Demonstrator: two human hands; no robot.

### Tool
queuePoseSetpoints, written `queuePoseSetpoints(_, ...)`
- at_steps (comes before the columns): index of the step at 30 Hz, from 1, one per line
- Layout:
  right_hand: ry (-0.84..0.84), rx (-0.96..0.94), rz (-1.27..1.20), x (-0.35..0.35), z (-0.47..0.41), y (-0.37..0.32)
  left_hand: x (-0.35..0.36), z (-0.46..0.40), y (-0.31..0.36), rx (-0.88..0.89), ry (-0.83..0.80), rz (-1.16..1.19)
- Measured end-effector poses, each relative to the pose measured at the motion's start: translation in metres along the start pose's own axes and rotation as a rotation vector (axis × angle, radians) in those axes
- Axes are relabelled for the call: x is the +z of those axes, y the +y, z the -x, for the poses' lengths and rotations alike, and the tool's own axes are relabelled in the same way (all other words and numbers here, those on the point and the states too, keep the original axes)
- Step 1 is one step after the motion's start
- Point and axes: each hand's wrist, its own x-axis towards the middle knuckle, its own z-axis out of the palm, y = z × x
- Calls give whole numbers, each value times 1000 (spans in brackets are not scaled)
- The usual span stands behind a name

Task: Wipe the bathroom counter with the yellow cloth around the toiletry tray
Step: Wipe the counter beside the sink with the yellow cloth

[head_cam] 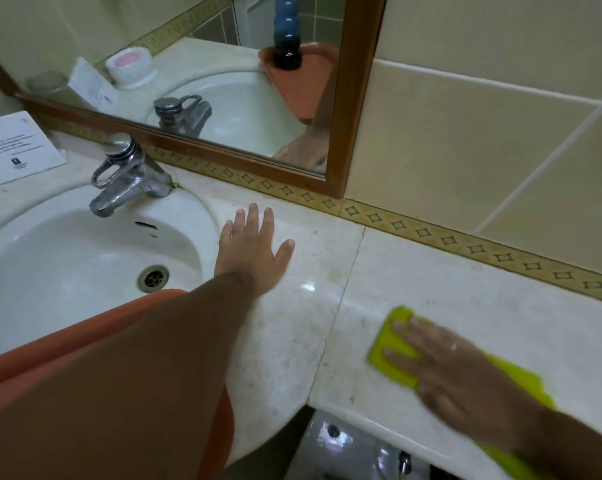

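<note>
- Pressing the yellow cloth [393, 344] flat under my right hand [455, 368] at the lower right of the frame; the fingers lie spread and straight on top of it, a flat press rather than a pinch, and the hand is blurred with motion.
- My left hand [252, 252] rests palm down with fingers spread, holding nothing, on the bare counter [431, 282] just right of the sink [67, 244], mid-frame.
- The toiletry tray [67, 337], orange, sits at the lower left under my left forearm, overhanging the sink bowl; the mirror [223, 81] at the top shows it carrying a dark bottle.
- To do this well, I judge I should keep the whole palm weighted so the cloth does not bunch, and work in overlapping strokes from the tiled wall toward the front edge.
- The seam [344, 289] in the stone, mid-frame, likely traps grime; a pass along it seems wise.
- Near the tray I would slow down and follow its rim so the bottle is not knocked.
- The left hand should lift clear as the cloth comes its way.
</note>
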Motion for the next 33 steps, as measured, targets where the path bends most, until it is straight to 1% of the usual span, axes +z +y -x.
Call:
queuePoseSetpoints(3, 40, 223, 9, -21, -51, 39, 3, -1, 0, -11, 13, 0)
queuePoseSetpoints(5, 56, 355, 12, -24, -107, 30, 4, -3, -1, -11, 11, 6)
queuePoseSetpoints(6, 55, 371, 18, -24, -129, 15, 4, -2, -1, -13, 6, 8)
queuePoseSetpoints(7, 43, 327, 56, -19, -143, -4, 4, -2, -1, -13, 5, 10)
queuePoseSetpoints(9, 6, 87, 129, -3, -133, -40, 3, -1, 0, -27, 3, 26)
queuePoseSetpoints(10, 10, -32, 101, 5, -112, -51, 2, -1, 0, -27, -1, 30)
queuePoseSetpoints(11, -8, -102, 43, 7, -88, -54, 3, -1, 1, -23, -1, 28)
queuePoseSetpoints(12, -30, -124, 14, 4, -69, -48, 2, -1, 0, -20, 4, 25)
queuePoseSetpoints(14, -8, -68, 63, -1, -58, -17, 3, -1, -1, -15, 7, 25)
queuePoseSetpoints(16, 12, 94, 73, -16, -86, 7, 3, -2, -1, -15, 13, 28)
queuePoseSetpoints(18, 17, 242, 63, -22, -129, 10, 4, -2, -1, -16, 12, 26)
queuePoseSetpoints(19, 35, 283, 58, -21, -146, 3, 4, -2, -1, -15, 10, 21)
queuePoseSetpoints(20, 38, 282, 61, -19, -155, -4, 4, -2, -1, -20, 12, 18)
queuePoseSetpoints(21, 28, 222, 77, -15, -155, -12, 5, -2, 0, -24, 13, 19)
queuePoseSetpoints(24, -76, -117, 85, -8, -118, -18, 5, -2, 0, -27, 10, 26)
queuePoseSetpoints(25, -105, -171, 71, -11, -109, -9, 5, -2, 0, -28, 7, 29)
queuePoseSetpoints(26, -111, -164, 74, -12, -106, 3, 5, -2, 0, -27, 8, 33)
queuePoseSetpoints(27, -91, -93, 77, -15, -110, 14, 4, -2, -1, -24, 7, 32)
queuePoseSetpoints(29, -19, 160, 48, -20, -132, 20, 4, -3, -1, -23, 6, 28)
queuePoseSetpoints(31, 43, 370, 35, -19, -159, 1, 4, -4, -1, -27, 1, 21)
queuePoseSetpoints(32, 52, 398, 53, -14, -164, -15, 4, -3, -1, -31, 0, 17)
queuePoseSetpoints(33, 65, 345, 63, -6, -161, -35, 5, -3, 0, -34, 2, 20)
